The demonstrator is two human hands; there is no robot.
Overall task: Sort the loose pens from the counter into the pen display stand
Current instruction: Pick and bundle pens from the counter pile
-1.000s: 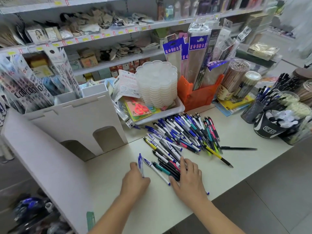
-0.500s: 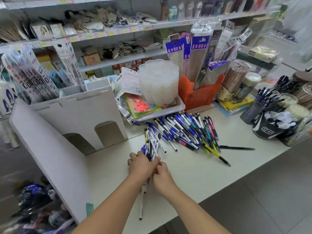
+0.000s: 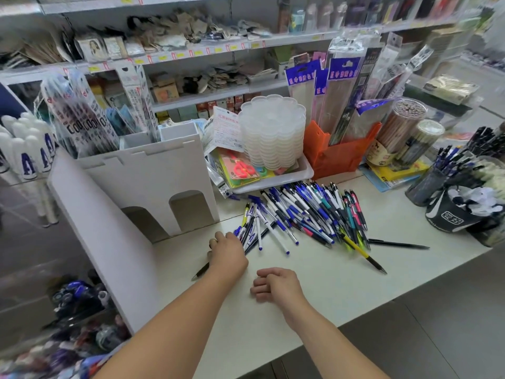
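Observation:
A loose pile of pens [image 3: 314, 212], mostly blue and white, lies on the white counter [image 3: 314, 296] in front of a tray. The white cardboard pen display stand [image 3: 153, 187] stands at the left, with two arched openings facing me. My left hand [image 3: 228, 253] grips a small bundle of pens [image 3: 247, 232] beside the pile's left edge. Pen tips stick out past my fingers, and one dark end pokes out below my wrist. My right hand [image 3: 276, 285] rests on the counter nearer to me, fingers loosely curled and holding nothing.
A yellow-and-black pen [image 3: 363, 254] and a black pen [image 3: 396, 244] lie apart, right of the pile. Behind are a white tray [image 3: 306, 173] with stacked clear dishes, an orange holder [image 3: 338, 157] and pen cups [image 3: 448, 212] at the right. Shelves fill the back.
My right hand has let go of the bundle and drawn back toward me. My left hand keeps hold of the pens and has shifted slightly left.

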